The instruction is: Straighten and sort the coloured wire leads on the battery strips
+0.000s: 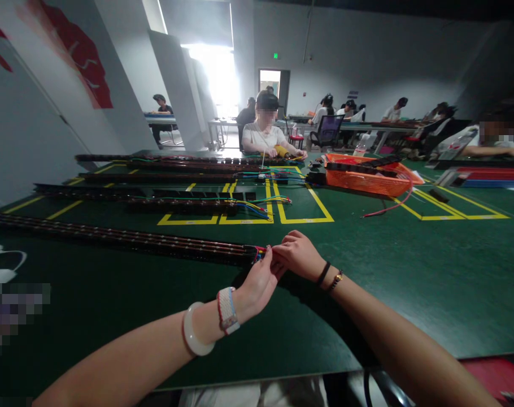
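Note:
A long black rail (155, 236) with copper-coloured strips runs from the left edge of the green table to my hands. Coloured wires (261, 252), red, yellow and blue among them, come out of its right end. My left hand (259, 280) has its fingers closed on these wires, thumb pointing up, just past the rail's end. From the right, my right hand (297, 254) meets it, fingers pinched on the red part of the wires. The two hands touch, and their fingers hide the wire tips.
Beyond lie more black rails (142, 199) with loose wire ends, across yellow tape outlines (303, 220) on the green table (388, 282). An orange basket (367, 186) holding black parts stands back right, a red wire (388, 210) hanging out. A person (263, 133) sits opposite, handling something yellow.

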